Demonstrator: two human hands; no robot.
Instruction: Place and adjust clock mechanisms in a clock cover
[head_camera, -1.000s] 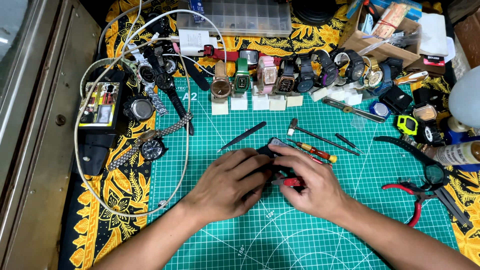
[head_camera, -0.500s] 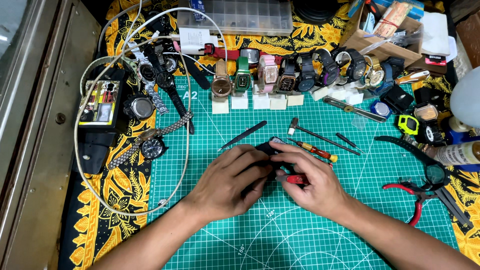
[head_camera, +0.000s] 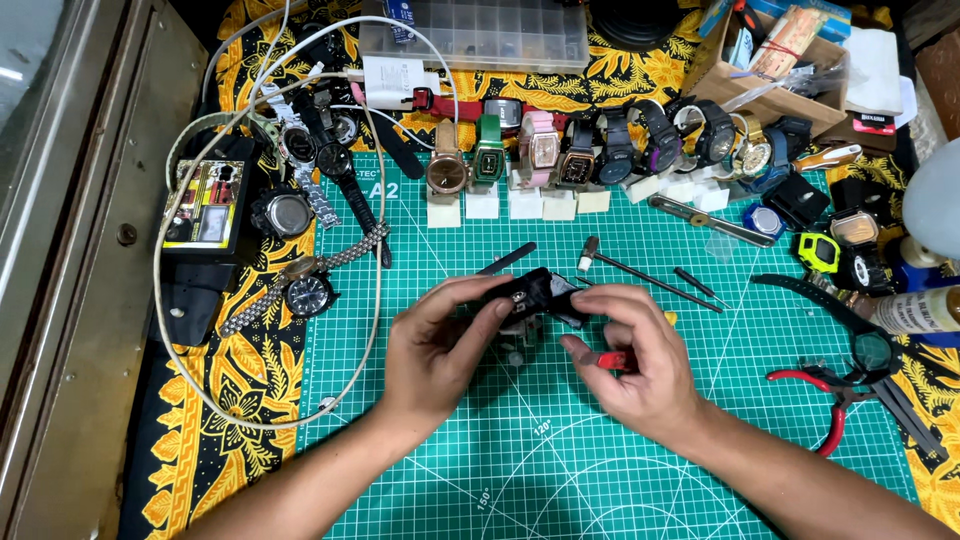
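My left hand (head_camera: 440, 345) grips a black wristwatch (head_camera: 530, 292) by its case and strap, just above the green cutting mat (head_camera: 560, 460). My right hand (head_camera: 640, 360) is closed around a small red-handled tool (head_camera: 610, 359), its fingers touching the watch's right side. Both hands sit at the mat's centre. The watch face is mostly hidden by my fingers.
A row of watches on white stands (head_camera: 540, 165) lines the mat's far edge. A small hammer (head_camera: 640, 268), tweezers (head_camera: 505, 258) and red pliers (head_camera: 825, 400) lie nearby. A black tester with white cable (head_camera: 205, 205) and loose watches (head_camera: 300, 290) sit left; a clear parts box (head_camera: 480, 30) at the back.
Both hands have lifted the watch slightly and turned it. My right hand has shifted a little to the right, showing more of the red tool.
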